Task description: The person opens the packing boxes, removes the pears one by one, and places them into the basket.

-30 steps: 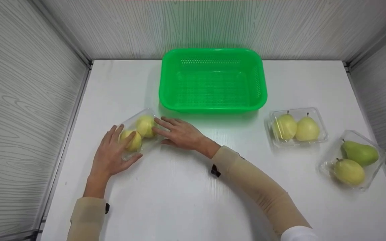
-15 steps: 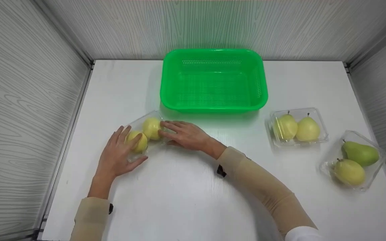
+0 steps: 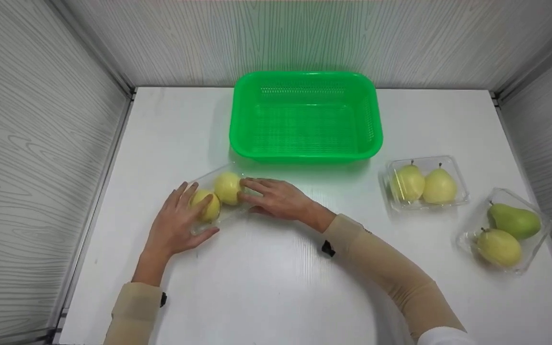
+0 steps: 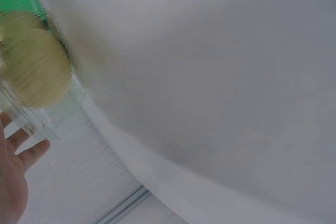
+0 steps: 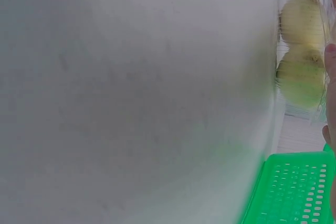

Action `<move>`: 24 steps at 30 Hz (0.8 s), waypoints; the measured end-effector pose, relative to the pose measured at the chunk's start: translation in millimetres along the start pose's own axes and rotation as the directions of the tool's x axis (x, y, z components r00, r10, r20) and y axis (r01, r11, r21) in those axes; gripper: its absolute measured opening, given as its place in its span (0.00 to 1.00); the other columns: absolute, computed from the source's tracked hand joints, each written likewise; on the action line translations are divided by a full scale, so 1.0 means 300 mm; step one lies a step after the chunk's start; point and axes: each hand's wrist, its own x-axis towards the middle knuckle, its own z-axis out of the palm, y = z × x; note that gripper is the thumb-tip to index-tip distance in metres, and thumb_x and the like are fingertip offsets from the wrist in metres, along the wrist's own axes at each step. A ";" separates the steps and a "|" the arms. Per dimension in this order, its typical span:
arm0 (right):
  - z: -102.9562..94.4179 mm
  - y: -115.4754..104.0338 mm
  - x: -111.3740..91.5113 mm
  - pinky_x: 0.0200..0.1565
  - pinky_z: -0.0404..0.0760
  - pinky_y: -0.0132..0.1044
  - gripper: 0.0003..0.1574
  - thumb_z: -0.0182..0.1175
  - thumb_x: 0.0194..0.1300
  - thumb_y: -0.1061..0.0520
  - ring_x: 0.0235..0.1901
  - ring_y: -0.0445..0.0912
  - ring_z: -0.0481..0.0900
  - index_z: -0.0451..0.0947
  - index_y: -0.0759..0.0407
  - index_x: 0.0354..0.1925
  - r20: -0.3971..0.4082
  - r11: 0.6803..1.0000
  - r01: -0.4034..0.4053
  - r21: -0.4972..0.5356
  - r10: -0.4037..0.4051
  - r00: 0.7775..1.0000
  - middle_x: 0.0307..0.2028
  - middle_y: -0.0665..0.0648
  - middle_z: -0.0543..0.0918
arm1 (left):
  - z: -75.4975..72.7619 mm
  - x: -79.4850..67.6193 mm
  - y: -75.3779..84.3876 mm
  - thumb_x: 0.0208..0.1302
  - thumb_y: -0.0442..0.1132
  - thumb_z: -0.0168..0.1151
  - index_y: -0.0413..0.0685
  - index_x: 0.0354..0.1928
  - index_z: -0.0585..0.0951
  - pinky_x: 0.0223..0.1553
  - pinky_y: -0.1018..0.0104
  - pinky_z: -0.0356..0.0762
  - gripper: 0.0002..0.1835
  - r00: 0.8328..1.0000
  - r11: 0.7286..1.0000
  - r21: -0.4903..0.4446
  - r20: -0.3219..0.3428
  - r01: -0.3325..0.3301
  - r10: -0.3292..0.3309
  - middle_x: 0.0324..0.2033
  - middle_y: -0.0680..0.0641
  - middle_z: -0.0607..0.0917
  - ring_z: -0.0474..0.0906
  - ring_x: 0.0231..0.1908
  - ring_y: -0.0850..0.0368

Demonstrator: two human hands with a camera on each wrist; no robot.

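Observation:
A clear plastic clamshell box (image 3: 230, 214) holding two yellow pears (image 3: 228, 188) lies slanted on the white table, left of the middle. My left hand (image 3: 173, 229) rests its spread fingers over the box's left end, thumb apart along the near side. At the opposite end, the extended fingers of my right hand (image 3: 278, 199) touch the box beside the farther pear. The left wrist view shows one pear (image 4: 39, 69) through the plastic, the left fingers at the box's edge. Both pears (image 5: 302, 77) show in the right wrist view, partly cut off by the right hand (image 5: 332, 87).
A green plastic basket (image 3: 304, 157) with nothing in it stands at the back, just beyond the box. To the right sits a clear box with two yellow pears (image 3: 440, 186). Another box, with a green pear (image 3: 514, 221) and a yellow pear (image 3: 499, 247), lies near the right edge.
Both hands have slid rightward and slightly nearer, and the box with its two pears has moved along with them. The basket and the other two boxes have stayed put.

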 end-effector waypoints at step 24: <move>-0.034 0.004 -0.121 0.63 0.86 0.41 0.29 0.64 0.74 0.38 0.67 0.53 0.83 0.79 0.49 0.65 -0.105 0.998 0.044 -0.042 -0.048 0.993 0.64 0.59 0.85 | 0.008 0.044 0.082 0.56 0.68 0.73 0.58 0.66 0.80 0.70 0.36 0.77 0.39 0.996 0.997 0.012 0.055 -0.070 0.069 0.70 0.35 0.76 0.73 0.71 0.31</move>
